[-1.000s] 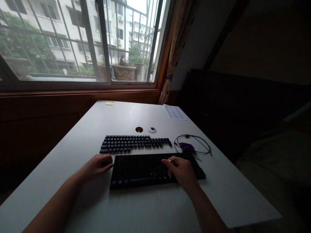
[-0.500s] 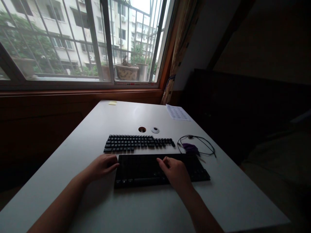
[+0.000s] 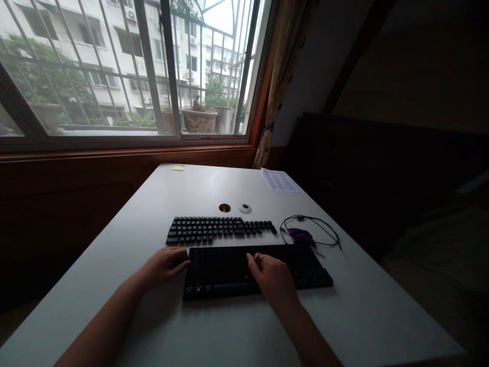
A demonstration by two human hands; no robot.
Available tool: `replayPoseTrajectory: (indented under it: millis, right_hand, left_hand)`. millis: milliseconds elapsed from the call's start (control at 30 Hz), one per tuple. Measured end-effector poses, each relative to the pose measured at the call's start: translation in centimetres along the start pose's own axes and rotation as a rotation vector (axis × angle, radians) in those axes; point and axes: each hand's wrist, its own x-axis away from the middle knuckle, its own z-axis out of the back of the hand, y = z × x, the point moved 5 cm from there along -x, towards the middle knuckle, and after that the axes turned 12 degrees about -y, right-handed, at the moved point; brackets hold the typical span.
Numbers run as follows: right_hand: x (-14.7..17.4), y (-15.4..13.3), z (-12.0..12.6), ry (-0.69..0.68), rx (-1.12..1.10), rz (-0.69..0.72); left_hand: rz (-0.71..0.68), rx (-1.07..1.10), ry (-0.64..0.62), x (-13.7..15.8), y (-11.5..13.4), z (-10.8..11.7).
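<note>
A black keyboard (image 3: 221, 270) lies on the white desk in front of me. Most of its upper surface looks dark and bare of keycaps, with a few caps left along the bottom row and at the right. My left hand (image 3: 166, 262) rests on the desk, its thumb and fingers closed at the keyboard's left edge. Over the keyboard's middle, my right hand (image 3: 272, 272) is closed in a pinch, and whatever sits between its fingertips is too small and dark to name. Loose black keycaps (image 3: 206, 229) stand in rows just behind the keyboard.
Behind the keyboard's right end lie a looped black cable (image 3: 324, 224) and a purple cloth-like item (image 3: 301, 236). Farther back are a round cable hole (image 3: 225, 208), a white ring-shaped cover (image 3: 245, 208), printed paper (image 3: 280, 181) and a yellow note (image 3: 178, 167). A barred window faces the desk.
The view has tilted up slightly, so everything sits a little lower. My right hand's fingers have shifted slightly over the keyboard; my left hand stays at its edge.
</note>
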Motion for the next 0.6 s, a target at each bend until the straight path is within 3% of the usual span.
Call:
replayPoseTrajectory:
  millis: [300, 467, 600]
  right_hand:
    - [0.5, 0.8, -2.0, -0.001, -0.070, 0.040]
    - [0.2, 1.6, -2.3, 0.088, -0.158, 0.096]
    - [0.0, 2.2, -2.5, 0.032, -0.292, 0.076]
  left_hand:
    - [0.000, -0.009, 0.002, -0.1, -0.7, -0.4]
    - [0.007, -0.008, 0.007, -0.1, -1.0, -0.5]
    - [0.009, 0.002, -0.001, -0.1, -1.0, -0.6]
